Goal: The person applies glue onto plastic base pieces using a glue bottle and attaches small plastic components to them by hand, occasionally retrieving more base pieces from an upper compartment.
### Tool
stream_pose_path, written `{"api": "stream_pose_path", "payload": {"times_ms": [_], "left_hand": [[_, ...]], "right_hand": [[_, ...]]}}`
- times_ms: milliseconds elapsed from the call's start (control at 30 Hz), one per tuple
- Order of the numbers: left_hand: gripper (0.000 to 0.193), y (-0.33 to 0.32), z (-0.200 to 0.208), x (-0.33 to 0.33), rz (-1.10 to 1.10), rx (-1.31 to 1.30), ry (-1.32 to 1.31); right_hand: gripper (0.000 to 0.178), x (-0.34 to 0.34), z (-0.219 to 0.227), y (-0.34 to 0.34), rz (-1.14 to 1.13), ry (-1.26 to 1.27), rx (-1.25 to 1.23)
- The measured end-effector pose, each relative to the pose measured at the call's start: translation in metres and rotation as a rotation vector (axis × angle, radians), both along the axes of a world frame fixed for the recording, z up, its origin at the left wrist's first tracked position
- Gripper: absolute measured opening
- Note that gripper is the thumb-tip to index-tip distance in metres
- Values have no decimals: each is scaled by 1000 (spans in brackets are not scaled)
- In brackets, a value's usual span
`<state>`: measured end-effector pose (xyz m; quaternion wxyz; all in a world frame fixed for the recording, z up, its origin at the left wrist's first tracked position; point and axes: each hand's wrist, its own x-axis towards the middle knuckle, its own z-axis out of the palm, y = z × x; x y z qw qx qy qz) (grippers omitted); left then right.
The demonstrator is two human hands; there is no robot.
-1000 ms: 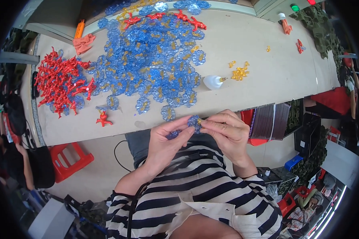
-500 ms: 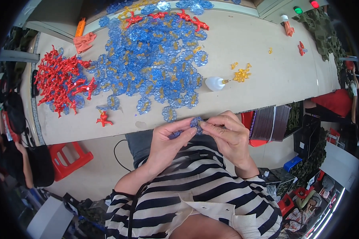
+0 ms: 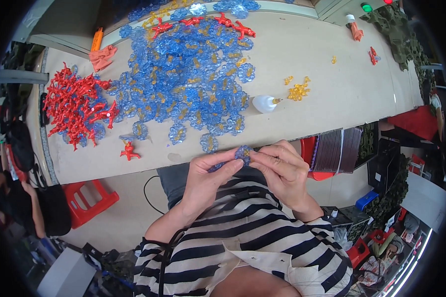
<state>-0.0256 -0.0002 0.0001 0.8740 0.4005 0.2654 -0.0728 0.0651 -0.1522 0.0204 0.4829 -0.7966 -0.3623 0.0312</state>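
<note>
1. Translucent blue flower-edged disc [image 3: 242, 152]: held between the two hands, on the person's side of the tabletop [image 3: 342, 94] near edge. Roughly round, so no clear long axis; tilt cannot be told.
2. Position: disc lies just right of the left thumb and just left of the right fingertips; both hands touch it, neither nearer.
3. Left hand [image 3: 209, 172]: grip closed, thumb against fingers on the disc. More blue shows in the palm, mostly hidden.
4. Right hand [image 3: 281, 167]: grip pinched nearly closed on the amber piece [image 3: 247, 154] at the disc's right side; exact contact partly hidden.
5. Beyond: heap of blue discs [image 3: 193, 92], red figurines [image 3: 74, 106] to its left; white squeeze bottle [image 3: 263, 103] beside loose amber pieces [image 3: 298, 92].
</note>
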Motion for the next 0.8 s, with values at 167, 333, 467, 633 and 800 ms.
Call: {"api": "stream_pose_path", "payload": {"times_ms": [167,333,467,633,800], "left_hand": [[23,-3,2,2,23,89,-52],[21,-3,2,3,24,114,-42],[20,-3,3,3,27,198,-58],[19,-5,4,4,45,402,-110],[20,1,6,2,49,110,75]], "right_hand": [[36,-1,-5,-1,57,-121,28],[34,-2,-5,2,17,-135,1],[34,-2,-7,3,26,-164,-8],[32,-2,-8,7,13,-203,18],[31,3,-6,10,47,-81,48]]}}
